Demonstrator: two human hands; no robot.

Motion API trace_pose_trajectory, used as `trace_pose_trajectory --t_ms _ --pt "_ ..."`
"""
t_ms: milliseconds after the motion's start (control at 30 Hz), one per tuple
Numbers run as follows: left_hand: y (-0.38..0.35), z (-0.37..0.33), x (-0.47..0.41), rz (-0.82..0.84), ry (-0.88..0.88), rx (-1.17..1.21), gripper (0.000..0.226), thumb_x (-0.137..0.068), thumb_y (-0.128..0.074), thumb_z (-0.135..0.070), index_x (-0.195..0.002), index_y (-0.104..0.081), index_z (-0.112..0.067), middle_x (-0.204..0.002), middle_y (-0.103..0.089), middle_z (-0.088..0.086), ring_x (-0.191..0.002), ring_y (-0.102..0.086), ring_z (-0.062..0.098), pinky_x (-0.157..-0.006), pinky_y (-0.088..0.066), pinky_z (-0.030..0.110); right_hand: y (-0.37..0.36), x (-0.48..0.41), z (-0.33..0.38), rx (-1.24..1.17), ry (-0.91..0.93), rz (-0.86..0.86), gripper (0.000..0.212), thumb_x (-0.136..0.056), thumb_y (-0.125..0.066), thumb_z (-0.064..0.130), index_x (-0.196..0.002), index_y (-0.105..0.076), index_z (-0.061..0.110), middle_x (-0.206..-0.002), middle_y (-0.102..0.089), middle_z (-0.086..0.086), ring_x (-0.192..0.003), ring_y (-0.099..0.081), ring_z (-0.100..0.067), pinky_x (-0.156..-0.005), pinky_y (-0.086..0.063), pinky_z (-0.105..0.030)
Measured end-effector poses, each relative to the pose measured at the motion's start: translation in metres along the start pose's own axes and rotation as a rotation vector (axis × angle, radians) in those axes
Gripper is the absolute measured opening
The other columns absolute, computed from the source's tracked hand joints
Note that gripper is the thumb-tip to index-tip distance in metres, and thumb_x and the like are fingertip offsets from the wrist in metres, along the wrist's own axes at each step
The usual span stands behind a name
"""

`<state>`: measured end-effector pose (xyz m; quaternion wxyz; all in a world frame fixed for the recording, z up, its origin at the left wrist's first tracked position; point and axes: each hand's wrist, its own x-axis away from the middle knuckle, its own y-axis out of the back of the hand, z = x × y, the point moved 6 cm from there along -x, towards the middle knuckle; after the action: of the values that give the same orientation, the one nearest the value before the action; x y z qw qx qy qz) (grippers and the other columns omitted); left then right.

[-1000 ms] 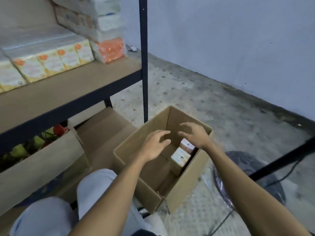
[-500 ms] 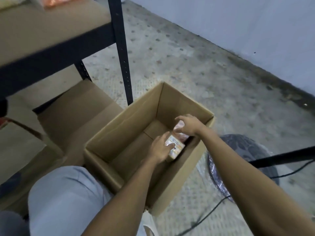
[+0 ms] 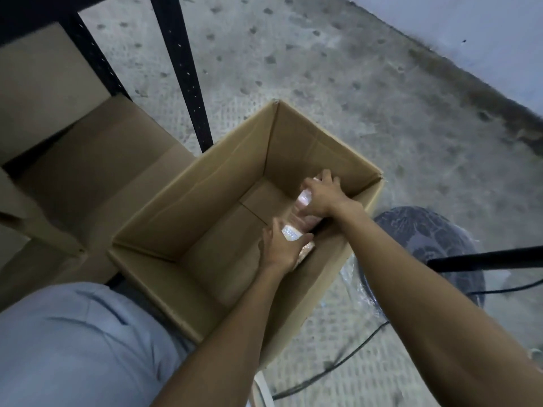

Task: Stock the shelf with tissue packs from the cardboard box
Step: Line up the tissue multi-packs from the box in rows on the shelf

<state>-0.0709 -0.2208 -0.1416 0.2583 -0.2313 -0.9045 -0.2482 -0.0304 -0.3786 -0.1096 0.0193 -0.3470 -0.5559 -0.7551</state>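
Open cardboard box [image 3: 205,207] on speckled concrete floor [image 3: 293,54] — pale wall [image 3: 470,24] beyond

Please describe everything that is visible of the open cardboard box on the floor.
The cardboard box is plain brown corrugated board, open at the top, standing on the floor beside a black shelf post. It looks nearly empty: tissue packs lie against its right wall. Left hand and right hand reach inside, gripping them.

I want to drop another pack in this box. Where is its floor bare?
Inside the cardboard box, the floor is bare along its left and near walls. The right side is crowded: both the left hand and right hand are on the tissue packs there.
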Motion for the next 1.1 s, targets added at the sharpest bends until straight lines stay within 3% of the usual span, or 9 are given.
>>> trace_pose_trajectory --t_ms 167,233,300,500,633,800,900,1000,1100 --pt "0.016 0.021 0.008 -0.184 0.076 0.041 0.051 -0.060 -0.077 -0.051 -0.088 -0.040 -0.031 -0.101 -0.055 -0.003 -0.096 -0.055 0.024 -0.082 -0.049 0.042 -0.006 0.002 0.006 0.109 -0.031 -0.004 0.062 -0.073 -0.076 0.024 -0.123 -0.039 0.024 -0.136 -0.023 -0.013 -0.120 -0.031 -0.040 -0.085 -0.043 -0.050" --pt "0.022 0.028 0.006 -0.184 0.091 0.083 0.051 -0.061 -0.081 -0.040 -0.095 -0.043 -0.035 -0.105 -0.061 -0.005 -0.099 -0.059 0.024 -0.085 -0.050 0.041 -0.005 0.003 0.007 0.134 -0.042 -0.051 0.054 -0.079 -0.068 0.014 -0.123 -0.038 0.023 -0.133 -0.028 -0.014 -0.117 -0.035 -0.040 -0.074 -0.040 -0.047" --pt "0.027 0.032 0.003 -0.140 0.107 0.107 0.061 -0.065 -0.081 -0.033 -0.117 -0.050 -0.039 -0.116 -0.063 -0.004 -0.106 -0.060 0.022 -0.092 -0.051 0.039 -0.003 0.005 0.007 0.114 -0.043 -0.089 0.047 -0.081 -0.063 0.009 -0.120 -0.040 0.022 -0.129 -0.032 -0.014 -0.113 -0.038 -0.040 -0.072 -0.038 -0.047" --pt "0.060 0.028 0.008 -0.123 0.124 0.092 0.047 -0.068 -0.081 -0.026 -0.113 -0.068 -0.029 -0.104 -0.070 -0.001 -0.090 -0.066 0.016 -0.087 -0.056 0.031 0.011 0.017 0.004 -0.089 -0.052 -0.100 0.055 -0.073 -0.079 0.024 -0.118 -0.047 0.026 -0.127 -0.038 -0.012 -0.112 -0.048 -0.040 -0.091 -0.048 -0.050" --pt "0.092 0.014 0.019 -0.124 0.070 0.045 0.053 -0.068 -0.082 -0.024 -0.118 -0.067 -0.023 -0.105 -0.071 0.001 -0.090 -0.067 0.016 -0.085 -0.055 0.029 0.031 0.038 0.007 -0.165 -0.003 -0.151 0.056 -0.070 -0.080 0.035 -0.120 -0.054 0.033 -0.127 -0.041 -0.008 -0.109 -0.053 -0.034 -0.089 -0.049 -0.043" --pt "0.143 -0.022 0.049 -0.157 -0.075 -0.013 0.047 -0.067 -0.082 -0.022 -0.113 -0.070 -0.023 -0.091 -0.071 -0.007 -0.084 -0.067 0.009 -0.082 -0.054 0.024 0.075 0.083 0.013 -0.251 0.068 -0.302 0.053 -0.061 -0.081 0.047 -0.109 -0.061 0.039 -0.121 -0.053 -0.003 -0.106 -0.056 -0.025 -0.084 -0.046 -0.037" --pt "0.169 -0.040 0.072 -0.117 -0.174 -0.010 0.049 -0.068 -0.082 -0.021 -0.115 -0.070 -0.024 -0.098 -0.071 -0.009 -0.086 -0.067 0.006 -0.081 -0.055 0.026 0.104 0.117 0.018 -0.307 0.114 -0.404 0.050 -0.058 -0.084 0.044 -0.104 -0.066 0.035 -0.116 -0.063 0.001 -0.107 -0.058 -0.021 -0.079 -0.044 -0.031" --pt "0.200 -0.061 0.105 -0.104 -0.263 0.027 0.044 -0.070 -0.081 -0.019 -0.112 -0.070 -0.024 -0.100 -0.070 -0.009 -0.084 -0.065 0.003 -0.071 -0.052 0.016 0.130 0.157 0.026 -0.363 0.154 -0.512 0.048 -0.059 -0.085 0.041 -0.103 -0.069 0.030 -0.112 -0.067 0.000 -0.106 -0.059 -0.021 -0.076 -0.039 -0.027" --pt "0.233 -0.082 0.145 -0.143 -0.353 0.072 0.045 -0.063 -0.083 -0.027 -0.107 -0.073 -0.028 -0.096 -0.073 -0.010 -0.083 -0.070 0.008 -0.077 -0.057 0.026 0.155 0.201 0.039 -0.357 0.224 -0.641 0.050 -0.061 -0.084 0.043 -0.107 -0.067 0.030 -0.116 -0.064 -0.003 -0.106 -0.057 -0.022 -0.077 -0.039 -0.030"
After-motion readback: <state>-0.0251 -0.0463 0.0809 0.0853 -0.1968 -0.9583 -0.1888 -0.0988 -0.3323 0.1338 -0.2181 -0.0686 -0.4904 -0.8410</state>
